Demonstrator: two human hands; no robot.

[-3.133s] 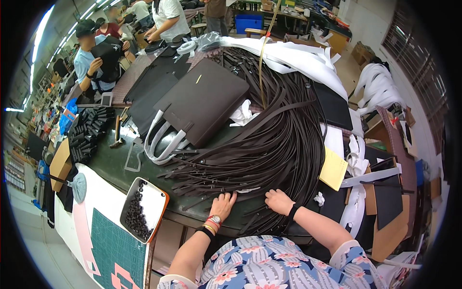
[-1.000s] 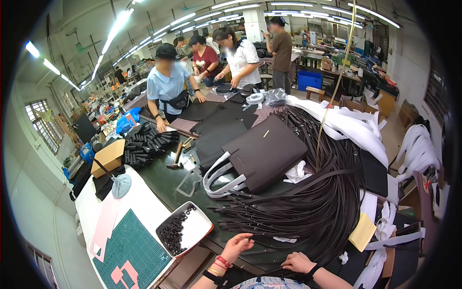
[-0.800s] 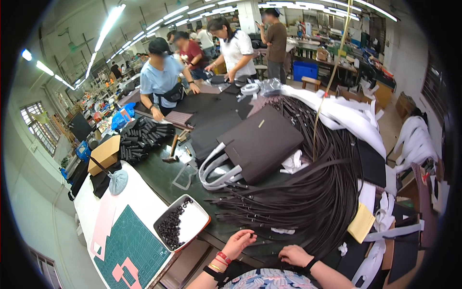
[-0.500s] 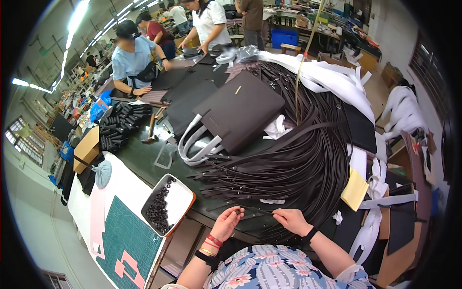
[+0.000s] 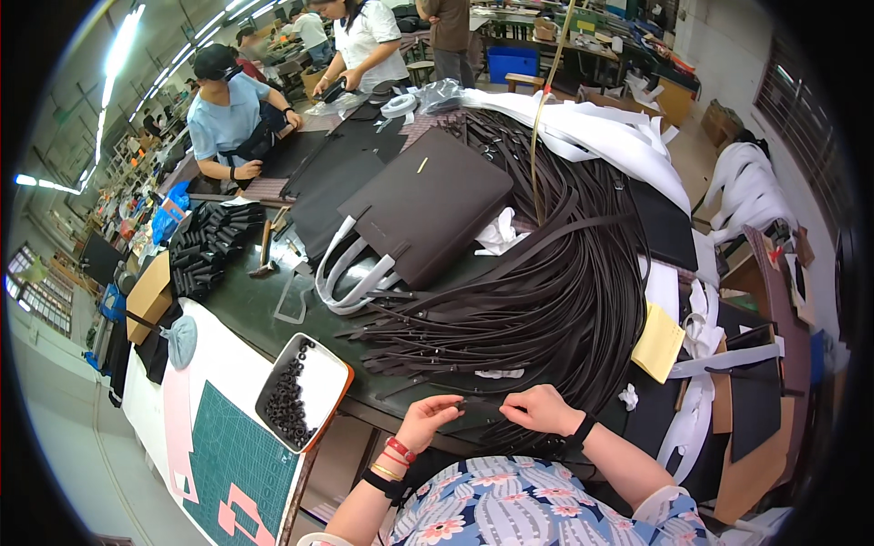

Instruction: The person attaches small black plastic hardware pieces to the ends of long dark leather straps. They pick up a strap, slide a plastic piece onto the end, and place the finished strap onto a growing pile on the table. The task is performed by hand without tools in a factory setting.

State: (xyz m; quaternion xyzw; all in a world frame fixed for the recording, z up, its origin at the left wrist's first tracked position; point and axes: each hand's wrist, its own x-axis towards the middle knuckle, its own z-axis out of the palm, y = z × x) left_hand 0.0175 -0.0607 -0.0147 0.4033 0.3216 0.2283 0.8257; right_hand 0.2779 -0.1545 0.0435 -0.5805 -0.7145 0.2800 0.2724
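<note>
- A green cutting mat [image 5: 241, 437] lies on the left, pink pieces [image 5: 241, 512] on its lower part.
- Beside it, a white tray [image 5: 320, 387] holds small black rings [image 5: 284, 405].
- The left hand [image 5: 431, 421] pinches a small dark piece [image 5: 462, 407] between thumb and fingertips, above the near table edge.
- Dark straps [image 5: 546, 282] sweep in a heap beyond both hands.
- The right hand [image 5: 541, 409] has its fingers curled close together, facing the left; whether they grip anything, I cannot tell.
- A yellow pad [image 5: 657, 346] lies right of the heap.
</note>
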